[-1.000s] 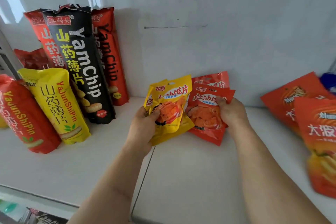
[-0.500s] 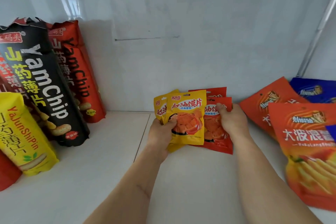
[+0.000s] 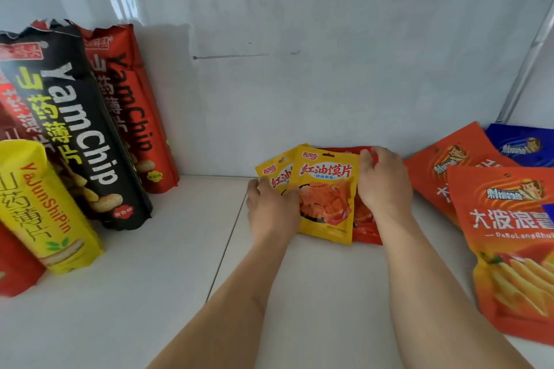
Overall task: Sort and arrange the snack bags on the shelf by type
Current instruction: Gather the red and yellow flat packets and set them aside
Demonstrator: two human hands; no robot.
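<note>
While both forearms reached in from 6 o'clock, the hands met at the small pouches mid-shelf. Left hand had fingers curled round the left edge of the front yellow pouch, thumb on its face; a second yellow pouch peeked out behind, toward 10 o'clock. Right hand sat at 3 o'clock of the yellow pouch, fingers curled over the top of the red pouches behind it (whether pinching or just resting on them, can't tell). Key relation: pouches stood near upright on the white shelf, long axis running 12 to 6, the yellow one overlapping the red ones from the left, so each hand was nearest its own colour. My guess at the next move: separate the two stacks sideways. Farther out: fries bags and a blue bag at 3 o'clock, yam chip bags leaning at 9 o'clock against the back wall.
</note>
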